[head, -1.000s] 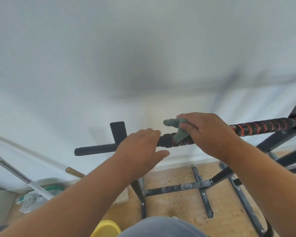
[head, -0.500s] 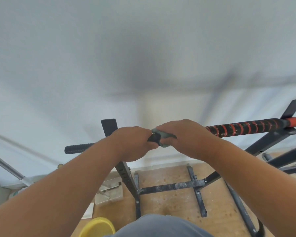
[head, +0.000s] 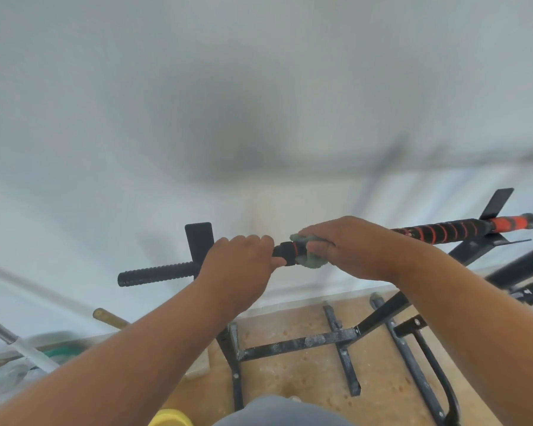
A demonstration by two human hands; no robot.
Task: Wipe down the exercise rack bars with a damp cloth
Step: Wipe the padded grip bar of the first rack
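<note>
The rack's top bar (head: 443, 230) runs across the view at chest height, black with red spiral tape on the right and a ribbed black grip (head: 154, 274) at its left end. My left hand (head: 240, 261) grips the bar just right of the black upright post (head: 199, 241). My right hand (head: 348, 247) holds a green cloth (head: 313, 262) wrapped round the bar, a short gap from the left hand. Most of the cloth is hidden under the fingers.
The rack's black base bars (head: 293, 344), dusted white, lie on the wooden floor (head: 305, 379). A yellow round object (head: 170, 419) sits at the bottom edge. A metal pole (head: 16, 341), a wooden handle (head: 110, 317) and plastic clutter (head: 10, 376) are at the lower left. A white wall stands behind.
My left hand came down from open over the bar to gripping it. My right hand slid the cloth left until it met the left hand, then a little back to the right.
</note>
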